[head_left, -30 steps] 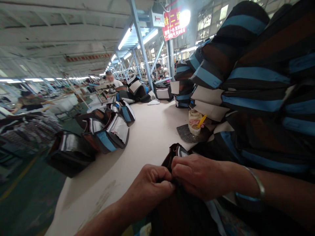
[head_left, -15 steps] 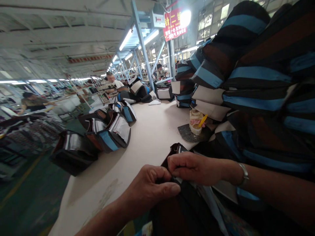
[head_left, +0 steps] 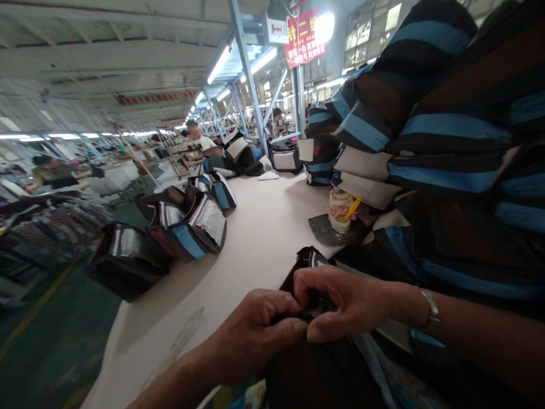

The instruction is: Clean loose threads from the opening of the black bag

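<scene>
An unfinished dark fabric bag (head_left: pixel 323 375) with a brown panel lies in front of me at the table's near edge. My left hand (head_left: pixel 261 326) pinches the bag's edge between thumb and fingers. Close against it, my right hand (head_left: pixel 347 301) grips the same edge, with its thumb and curled forefinger on the cloth. A silver bracelet (head_left: pixel 428 307) circles my right wrist. The fabric right between the fingertips is mostly hidden. Beyond my hands, the bag's far corner (head_left: pixel 309 258) shows a pale strip.
On the pale table (head_left: pixel 264 227), several bags (head_left: pixel 198 230) stand to the left. A glue-stained pot (head_left: pixel 339 213) with a yellow-handled tool (head_left: pixel 352 208) sits on a dark board (head_left: pixel 319 230). Stacked bags (head_left: pixel 451 130) with blue bands rise high on the right. Co-workers (head_left: pixel 57 170) are farther off.
My right hand has opened its pinch somewhat, bringing its thumb down beside my left thumb. My left fingers have shifted slightly on the bag's edge. The surrounding bags and pot stay put.
</scene>
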`<control>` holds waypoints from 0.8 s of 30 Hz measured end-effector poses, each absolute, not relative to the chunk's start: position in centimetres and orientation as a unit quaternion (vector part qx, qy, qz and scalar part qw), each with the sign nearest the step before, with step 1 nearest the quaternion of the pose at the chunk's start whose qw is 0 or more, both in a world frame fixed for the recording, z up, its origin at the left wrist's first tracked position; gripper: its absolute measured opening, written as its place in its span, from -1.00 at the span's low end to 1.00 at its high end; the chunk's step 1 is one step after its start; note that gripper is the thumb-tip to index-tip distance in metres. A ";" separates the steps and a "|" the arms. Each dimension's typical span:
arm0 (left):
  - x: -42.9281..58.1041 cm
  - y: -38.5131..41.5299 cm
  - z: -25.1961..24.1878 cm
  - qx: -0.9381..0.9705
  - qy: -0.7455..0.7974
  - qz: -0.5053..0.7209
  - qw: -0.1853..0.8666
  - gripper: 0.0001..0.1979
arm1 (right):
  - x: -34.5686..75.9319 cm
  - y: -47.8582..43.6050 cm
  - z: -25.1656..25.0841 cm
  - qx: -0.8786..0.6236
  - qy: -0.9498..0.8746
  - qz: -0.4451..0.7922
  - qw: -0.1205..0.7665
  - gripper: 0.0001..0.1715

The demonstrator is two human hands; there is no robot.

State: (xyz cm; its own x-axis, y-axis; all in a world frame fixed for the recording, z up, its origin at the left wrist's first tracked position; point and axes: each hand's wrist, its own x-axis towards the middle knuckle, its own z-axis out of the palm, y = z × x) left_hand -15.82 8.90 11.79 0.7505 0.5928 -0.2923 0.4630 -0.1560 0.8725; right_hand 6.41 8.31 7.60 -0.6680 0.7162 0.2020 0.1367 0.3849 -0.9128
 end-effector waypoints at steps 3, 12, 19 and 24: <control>-15.8 8.9 12.0 0.778 0.323 0.052 0.537 -0.68 | 6.4 8.4 7.5 -0.297 -0.782 0.464 0.291 -0.48; -15.7 8.5 11.7 0.766 0.358 0.054 0.531 -0.82 | 7.3 9.3 6.6 -0.193 -0.779 0.517 0.296 -0.65; -14.7 7.6 11.1 0.706 0.439 0.084 0.550 -0.61 | 6.7 9.4 6.0 -0.183 -0.769 0.526 0.314 -0.66; -14.3 7.4 10.7 0.720 0.487 0.099 0.484 -0.79 | 6.5 8.9 6.4 -0.211 -0.776 0.495 0.329 -0.79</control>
State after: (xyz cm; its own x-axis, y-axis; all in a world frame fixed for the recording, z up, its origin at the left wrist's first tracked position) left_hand -14.27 7.38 10.70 0.5069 0.7967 -0.3292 0.6053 -0.0570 0.7940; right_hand 6.53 8.87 6.38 -0.6952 0.6524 0.3017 0.0014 0.4209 -0.9071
